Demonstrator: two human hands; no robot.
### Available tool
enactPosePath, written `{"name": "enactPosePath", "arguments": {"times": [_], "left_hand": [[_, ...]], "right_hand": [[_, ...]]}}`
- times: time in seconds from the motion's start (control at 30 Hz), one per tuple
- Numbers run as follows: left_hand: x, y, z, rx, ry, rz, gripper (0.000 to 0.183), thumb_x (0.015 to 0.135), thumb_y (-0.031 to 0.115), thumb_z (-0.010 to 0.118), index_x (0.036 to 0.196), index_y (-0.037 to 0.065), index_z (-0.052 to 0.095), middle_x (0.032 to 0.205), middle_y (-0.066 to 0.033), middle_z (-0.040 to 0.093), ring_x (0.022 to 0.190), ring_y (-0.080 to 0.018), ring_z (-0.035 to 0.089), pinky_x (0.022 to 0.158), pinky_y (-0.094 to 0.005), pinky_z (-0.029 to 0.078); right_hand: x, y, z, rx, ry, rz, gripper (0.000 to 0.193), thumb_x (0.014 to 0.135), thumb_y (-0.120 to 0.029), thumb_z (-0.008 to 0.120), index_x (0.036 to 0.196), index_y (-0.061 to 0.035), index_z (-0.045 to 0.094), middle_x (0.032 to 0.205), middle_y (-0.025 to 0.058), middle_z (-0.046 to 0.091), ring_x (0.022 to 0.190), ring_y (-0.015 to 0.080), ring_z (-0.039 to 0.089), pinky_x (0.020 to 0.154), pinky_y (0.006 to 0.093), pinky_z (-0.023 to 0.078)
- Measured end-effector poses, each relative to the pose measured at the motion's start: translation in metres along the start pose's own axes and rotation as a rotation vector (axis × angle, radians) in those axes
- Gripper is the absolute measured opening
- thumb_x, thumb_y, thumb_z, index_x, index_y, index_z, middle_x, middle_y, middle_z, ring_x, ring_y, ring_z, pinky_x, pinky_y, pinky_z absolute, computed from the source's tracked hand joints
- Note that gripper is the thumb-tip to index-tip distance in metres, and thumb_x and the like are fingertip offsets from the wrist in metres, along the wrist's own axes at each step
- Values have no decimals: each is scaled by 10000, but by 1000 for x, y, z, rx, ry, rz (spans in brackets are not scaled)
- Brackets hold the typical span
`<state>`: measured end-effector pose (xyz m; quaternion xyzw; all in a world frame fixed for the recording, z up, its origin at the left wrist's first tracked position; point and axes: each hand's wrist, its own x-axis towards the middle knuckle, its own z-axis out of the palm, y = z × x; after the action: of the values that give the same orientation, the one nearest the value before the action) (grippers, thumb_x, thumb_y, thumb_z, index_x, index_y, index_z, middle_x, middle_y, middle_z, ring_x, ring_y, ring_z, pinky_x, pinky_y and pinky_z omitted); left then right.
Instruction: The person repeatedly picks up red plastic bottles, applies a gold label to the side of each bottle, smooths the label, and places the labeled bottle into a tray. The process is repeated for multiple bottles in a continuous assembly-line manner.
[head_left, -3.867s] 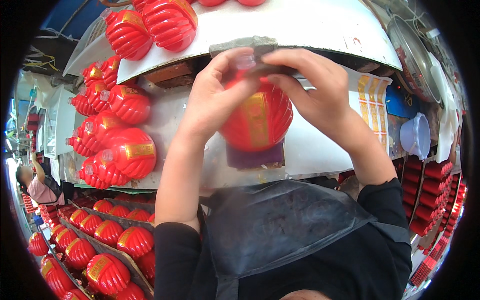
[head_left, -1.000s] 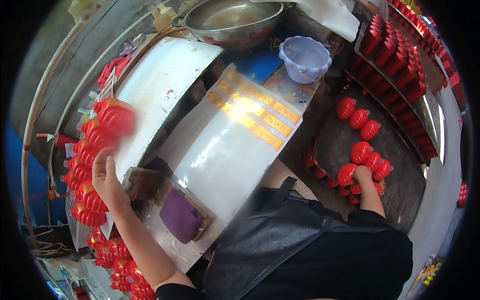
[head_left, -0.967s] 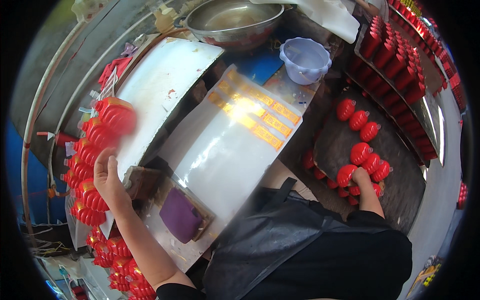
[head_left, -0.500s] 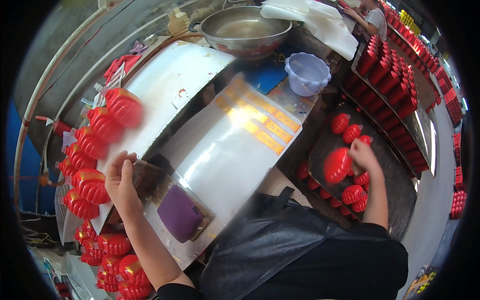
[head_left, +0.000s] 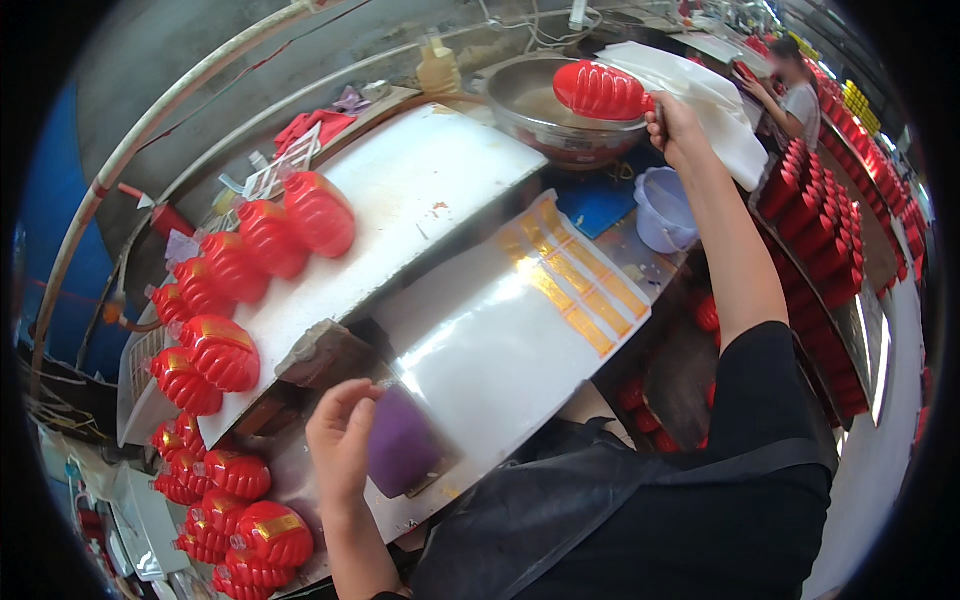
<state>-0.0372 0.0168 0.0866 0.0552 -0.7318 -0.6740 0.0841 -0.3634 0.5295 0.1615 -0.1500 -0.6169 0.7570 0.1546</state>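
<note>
My right hand (head_left: 677, 128) is closed around the narrow neck of a red ribbed plastic bottle (head_left: 602, 91). The bottle lies on its side in the air, over the rim of a wide metal basin (head_left: 570, 150) of cloudy liquid. My left hand (head_left: 340, 435) hangs beside a purple pad (head_left: 402, 448), its fingers loosely curled, the thumb apart, nothing held. Past the pad, a shiny pale sheet (head_left: 455, 345) lies on the bench, with rows of yellow-orange labels (head_left: 572, 285) toward its far end.
Several red bottles (head_left: 320, 212) line the left edge of a raised white board (head_left: 400, 215); more (head_left: 272, 533) are heaped below. A lavender pail (head_left: 665, 210) is right of the basin. Stacked red items (head_left: 815, 220) fill racks at right, near another person (head_left: 798, 105).
My right hand has carried the red bottle from the group at lower right up to the basin. My left hand has moved from the white board's edge to beside the purple pad. The view has shifted.
</note>
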Motion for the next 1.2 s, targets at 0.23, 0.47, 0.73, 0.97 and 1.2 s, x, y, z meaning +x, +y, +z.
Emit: {"name": "enactPosePath", "arguments": {"times": [0.23,0.47,0.73,0.97,1.2], "left_hand": [[-15,-21,-27,52,57,-85,229,961,43,664,1182,-7,694,1084,-97,749,1053,-176,680,955,-320,511],[-5,-38,-43,-26,74,-126,246,968,30,650,1208,-12,680,1103,-110,742,1072,-188,680,977,-332,513],[-17,-45,-39,-40,71,-137,240,980,50,654,1212,-7,682,1102,-104,749,1074,-188,686,981,-331,507],[-43,-41,-46,-21,114,-146,250,974,59,661,1211,-17,677,1104,-118,746,1084,-206,687,987,-343,507],[-54,-31,-44,10,108,-141,263,974,59,654,1225,-21,671,1110,-113,744,1088,-202,687,986,-337,517]], "right_hand": [[82,61,57,-615,268,-406,164,892,-197,665,876,-34,668,825,109,712,703,241,682,681,362,545],[82,44,64,-849,10,-277,311,822,-252,802,969,-7,679,972,161,725,873,208,701,753,353,543],[82,29,63,-1438,-215,-509,424,745,-337,832,858,64,751,849,229,746,789,339,740,773,438,568],[97,44,63,-852,-173,-248,311,909,-283,696,726,-32,667,632,101,626,542,216,593,559,351,456],[68,28,58,-218,-95,-150,387,979,-217,576,609,-110,540,489,28,480,389,143,435,393,308,287]]}}
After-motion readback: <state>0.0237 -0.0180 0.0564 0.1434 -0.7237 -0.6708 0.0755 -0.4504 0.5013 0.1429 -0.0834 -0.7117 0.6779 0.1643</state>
